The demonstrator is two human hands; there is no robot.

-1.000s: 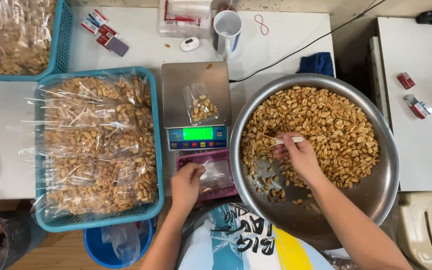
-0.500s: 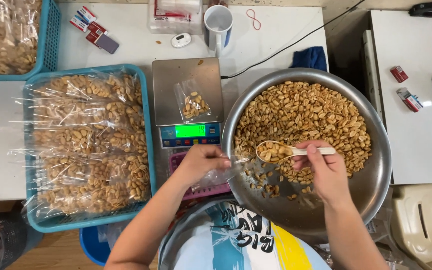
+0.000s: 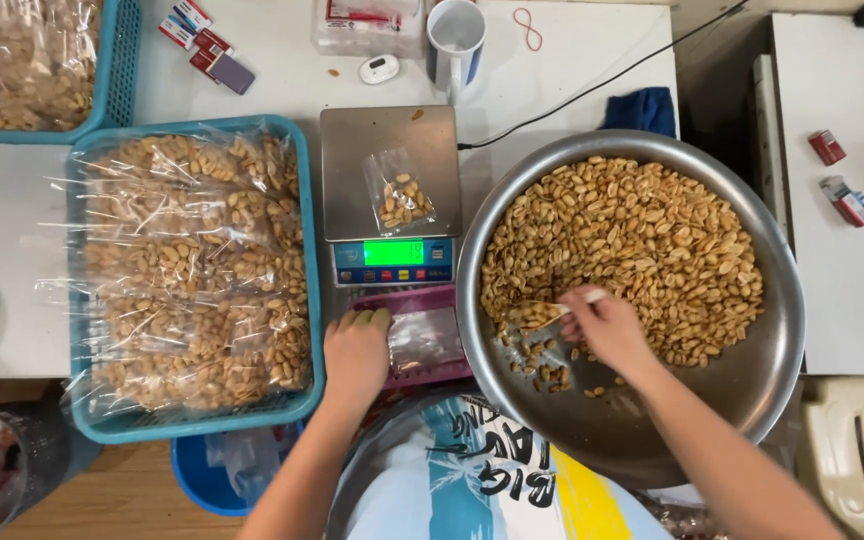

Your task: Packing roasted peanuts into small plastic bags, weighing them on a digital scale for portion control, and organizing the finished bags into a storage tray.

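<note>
My right hand (image 3: pixel 607 330) grips a spoon (image 3: pixel 552 310), digging into the peanuts (image 3: pixel 642 240) in the metal bowl (image 3: pixel 782 330). My left hand (image 3: pixel 355 350) rests loosely curled on the stack of empty bags (image 3: pixel 424 340) at the desk's front edge. One barely filled bag (image 3: pixel 400 200) lies on the scale (image 3: pixel 390 175); many packed bags fill the blue basket (image 3: pixel 307 400).

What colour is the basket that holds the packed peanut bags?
Light blue basket, seen in the head view.
</note>
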